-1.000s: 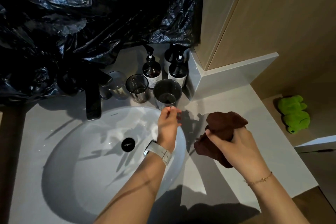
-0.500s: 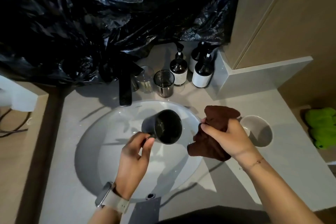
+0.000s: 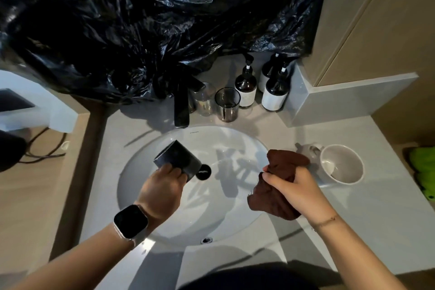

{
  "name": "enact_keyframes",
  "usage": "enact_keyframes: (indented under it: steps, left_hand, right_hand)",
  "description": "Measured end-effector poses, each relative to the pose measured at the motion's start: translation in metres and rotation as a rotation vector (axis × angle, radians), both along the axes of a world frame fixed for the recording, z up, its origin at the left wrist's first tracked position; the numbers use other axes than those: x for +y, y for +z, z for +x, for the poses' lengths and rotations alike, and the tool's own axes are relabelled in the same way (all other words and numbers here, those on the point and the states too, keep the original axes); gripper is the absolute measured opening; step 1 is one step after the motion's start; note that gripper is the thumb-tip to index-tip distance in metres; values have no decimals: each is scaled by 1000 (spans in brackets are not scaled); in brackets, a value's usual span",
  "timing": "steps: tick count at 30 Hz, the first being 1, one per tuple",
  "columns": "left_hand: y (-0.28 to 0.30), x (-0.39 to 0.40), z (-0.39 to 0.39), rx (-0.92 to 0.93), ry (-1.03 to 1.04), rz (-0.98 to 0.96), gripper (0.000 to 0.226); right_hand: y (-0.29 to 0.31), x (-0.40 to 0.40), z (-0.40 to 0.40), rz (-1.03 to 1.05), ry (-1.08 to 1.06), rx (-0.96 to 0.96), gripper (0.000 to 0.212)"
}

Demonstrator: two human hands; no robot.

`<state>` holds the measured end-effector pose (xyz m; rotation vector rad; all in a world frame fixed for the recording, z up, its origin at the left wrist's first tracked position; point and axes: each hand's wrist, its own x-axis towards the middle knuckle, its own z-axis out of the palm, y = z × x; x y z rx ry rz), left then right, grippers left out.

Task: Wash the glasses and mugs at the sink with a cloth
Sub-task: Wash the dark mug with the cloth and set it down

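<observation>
Two hands over the sink [image 3: 150,223], one mug, one cloth.
My left hand [image 3: 162,186] has its grip around the dark mug [image 3: 177,156], tilted over the basin near the drain [image 3: 203,171]; my right hand [image 3: 296,186] clutches the bunched brown cloth [image 3: 277,183] at the basin's right edge, with a white mug [image 3: 341,164] on the desk [image 3: 353,219] just right.

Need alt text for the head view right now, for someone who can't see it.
Over a white sink, the person's left hand holds a dark mug tipped bottom-up, while the right hand grips a bunched brown cloth. A white mug sits on the counter to the right; two glasses and pump bottles stand behind the black faucet.
</observation>
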<state>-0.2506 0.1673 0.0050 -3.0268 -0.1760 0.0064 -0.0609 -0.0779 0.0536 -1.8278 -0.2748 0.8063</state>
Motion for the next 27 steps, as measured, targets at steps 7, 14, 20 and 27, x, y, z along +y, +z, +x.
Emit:
enact_keyframes:
  steps: [7, 14, 20, 27]
  left_hand:
    - [6, 7, 0, 18, 129, -114, 29]
    - [28, 17, -6, -329, 636, -880, 19]
    - [34, 1, -20, -471, 712, -1531, 27]
    - [36, -14, -13, -480, 692, -1640, 17]
  right_hand:
    - [-2, 5, -3, -4, 18, 25, 11]
    - [-3, 16, -9, 22, -33, 47, 3]
    - [7, 48, -21, 291, -120, 311, 49]
    - [12, 94, -64, 301, 87, 174, 54]
